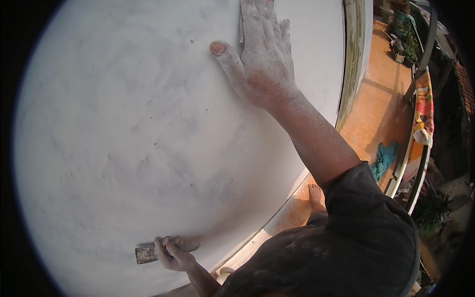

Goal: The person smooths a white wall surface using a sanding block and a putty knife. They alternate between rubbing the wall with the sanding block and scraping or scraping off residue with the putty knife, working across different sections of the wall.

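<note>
Head view: our left hand (173,256) curled round a scraper (145,255), blade left of fingers; right hand (269,74) lay flat, open, anything beneath unclear.

An orange floor (363,116) runs alongside a white wall (148,89), lit by bright sunlight and crossed by straight bands of shadow. A teal cloth (384,161) lies crumpled in loose folds toward the outer edge. A bare foot (314,194) is planted nearer the wall, on a stretch where the orange is broken by pale patches. At the far end, leafy plants (410,47) stand clustered in pots, with a pale container (399,58) at the near side of the group; other items among them are too small to make out. A pale rounded object (226,271) shows near the wall's base, its kind and footing unclear.
</note>
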{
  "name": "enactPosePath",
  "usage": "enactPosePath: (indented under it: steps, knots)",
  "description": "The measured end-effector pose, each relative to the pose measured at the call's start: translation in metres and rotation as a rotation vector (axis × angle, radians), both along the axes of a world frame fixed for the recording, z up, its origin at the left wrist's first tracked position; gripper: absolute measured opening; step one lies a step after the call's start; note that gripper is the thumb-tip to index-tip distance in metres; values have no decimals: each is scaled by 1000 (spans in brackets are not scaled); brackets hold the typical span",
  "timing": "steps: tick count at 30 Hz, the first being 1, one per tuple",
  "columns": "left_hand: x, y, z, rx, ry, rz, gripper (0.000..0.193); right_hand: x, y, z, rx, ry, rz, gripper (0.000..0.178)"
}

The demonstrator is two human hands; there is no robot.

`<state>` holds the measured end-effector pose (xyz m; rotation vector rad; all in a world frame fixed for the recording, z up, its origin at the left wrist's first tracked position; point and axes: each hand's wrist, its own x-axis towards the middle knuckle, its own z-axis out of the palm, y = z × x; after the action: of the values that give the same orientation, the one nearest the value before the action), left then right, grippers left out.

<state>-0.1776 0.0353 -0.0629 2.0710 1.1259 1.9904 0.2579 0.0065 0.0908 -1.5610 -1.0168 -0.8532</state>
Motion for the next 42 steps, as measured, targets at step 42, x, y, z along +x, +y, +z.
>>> enactPosePath:
  steps: [42]
  knots:
    - [1, 7, 4, 95, 125, -112, 45, -61, -20, -65, -439, -43, 243, 115]
